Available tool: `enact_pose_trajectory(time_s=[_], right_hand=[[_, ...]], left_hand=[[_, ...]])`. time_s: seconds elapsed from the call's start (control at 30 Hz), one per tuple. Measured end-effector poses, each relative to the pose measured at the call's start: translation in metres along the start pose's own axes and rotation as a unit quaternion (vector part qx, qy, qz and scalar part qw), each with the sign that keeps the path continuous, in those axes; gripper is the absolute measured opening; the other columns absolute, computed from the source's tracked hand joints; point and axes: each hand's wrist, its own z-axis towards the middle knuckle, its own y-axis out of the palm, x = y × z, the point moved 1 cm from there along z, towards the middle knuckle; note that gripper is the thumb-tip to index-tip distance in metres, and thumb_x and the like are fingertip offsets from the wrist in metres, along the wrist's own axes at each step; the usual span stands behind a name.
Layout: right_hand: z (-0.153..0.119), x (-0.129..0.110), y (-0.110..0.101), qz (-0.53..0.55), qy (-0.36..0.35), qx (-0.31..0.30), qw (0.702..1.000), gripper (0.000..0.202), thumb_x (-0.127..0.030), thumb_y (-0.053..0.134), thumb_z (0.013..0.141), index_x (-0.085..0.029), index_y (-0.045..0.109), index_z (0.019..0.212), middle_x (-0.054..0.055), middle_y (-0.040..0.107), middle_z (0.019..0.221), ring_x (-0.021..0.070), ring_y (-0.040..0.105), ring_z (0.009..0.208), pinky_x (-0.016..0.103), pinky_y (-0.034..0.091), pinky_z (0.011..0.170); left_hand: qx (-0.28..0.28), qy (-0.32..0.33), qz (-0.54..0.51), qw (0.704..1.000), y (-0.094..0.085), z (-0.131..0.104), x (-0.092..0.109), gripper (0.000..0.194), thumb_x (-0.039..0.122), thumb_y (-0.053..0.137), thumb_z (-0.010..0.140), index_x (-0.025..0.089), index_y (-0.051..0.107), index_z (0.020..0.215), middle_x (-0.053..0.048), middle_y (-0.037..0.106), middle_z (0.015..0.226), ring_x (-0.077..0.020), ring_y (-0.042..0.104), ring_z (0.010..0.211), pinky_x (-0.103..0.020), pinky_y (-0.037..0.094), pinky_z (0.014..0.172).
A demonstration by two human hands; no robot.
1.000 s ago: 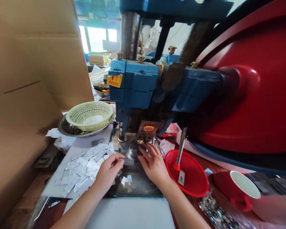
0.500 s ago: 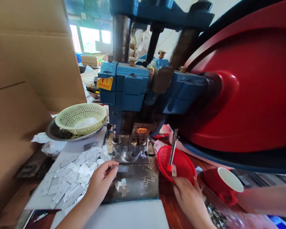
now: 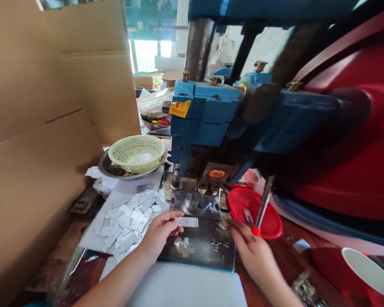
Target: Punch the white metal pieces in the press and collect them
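My left hand (image 3: 164, 232) pinches one end of a small flat metal plate (image 3: 190, 222) with a hole in it, over the press bed just in front of the die (image 3: 196, 204). My right hand (image 3: 254, 251) is at the bed's right edge, beside the red tip of a metal lever (image 3: 264, 204); its slightly blurred fingers reach forward with nothing seen in them. Beyond it, a red basket (image 3: 275, 224) contains a similar plate (image 3: 248, 216). The blue press (image 3: 205, 115) stands above the die. Many loose plates (image 3: 128, 219) are heaped left of my left hand.
Small metal scraps (image 3: 220, 244) dot the press bed (image 3: 208, 260). A pale green basket (image 3: 137, 164) rests in a metal bowl at the left, beside cardboard (image 3: 51, 179). A large red wheel (image 3: 355, 140) and a red mug (image 3: 329, 264) are on the right.
My left hand has come to hold a plate before the die. My right hand has drawn back from the red basket, and the plate near its fingers now lies inside. The view has shifted left.
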Motion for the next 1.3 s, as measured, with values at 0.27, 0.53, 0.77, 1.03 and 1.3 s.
enact_pose_trajectory(time_s=[0.27,0.53,0.77,1.03,1.3], right_hand=[[0.000,-0.081,0.062,0.436,0.166,-0.143,0.873,0.040,-0.052,0.061,0.075,-0.016,0.064,0.091,0.000,0.059,0.063,0.0097,0.048,0.052,0.022,0.037,0.052],[0.020,-0.071,0.048,0.277,0.054,-0.086,0.955,0.025,-0.037,0.057,0.077,-0.021,0.066,0.094,0.003,0.068,0.084,0.0188,0.061,0.078,0.030,0.046,0.072],[0.050,-0.056,0.047,0.134,-0.069,0.034,0.988,0.021,-0.036,0.053,0.081,-0.022,0.067,0.090,0.006,0.066,0.088,0.0223,0.060,0.087,0.036,0.046,0.081],[0.086,-0.041,0.055,0.108,-0.093,0.082,0.986,0.020,-0.031,0.056,0.073,-0.019,0.064,0.086,0.008,0.059,0.094,0.0241,0.056,0.092,0.040,0.046,0.083],[0.096,-0.035,0.065,0.139,-0.082,0.062,0.985,0.026,-0.028,0.050,0.072,-0.019,0.061,0.094,0.005,0.061,0.094,0.0207,0.057,0.090,0.035,0.046,0.081]], left_hand=[[-0.036,0.147,0.128,0.980,0.005,-0.006,0.003,0.019,0.015,0.055,0.066,0.020,0.071,0.076,-0.005,0.067,0.102,-0.0223,0.058,0.103,-0.034,0.042,0.094],[0.000,0.152,0.232,0.961,0.013,0.011,0.023,0.032,0.022,0.060,0.074,0.020,0.065,0.105,-0.003,0.067,0.093,-0.0178,0.061,0.078,-0.032,0.048,0.077],[0.030,0.236,0.332,0.913,0.031,0.041,0.036,0.012,0.023,0.059,0.077,0.020,0.068,0.085,-0.002,0.066,0.083,-0.0181,0.060,0.078,-0.031,0.046,0.074],[0.045,0.251,0.365,0.895,0.038,0.080,0.035,0.020,0.018,0.059,0.074,0.018,0.069,0.092,-0.007,0.064,0.101,-0.0227,0.058,0.100,-0.037,0.042,0.094],[-0.009,0.246,0.374,0.894,0.045,0.090,0.034,0.033,0.009,0.051,0.074,0.019,0.067,0.101,-0.005,0.067,0.103,-0.0211,0.058,0.102,-0.034,0.042,0.095]])
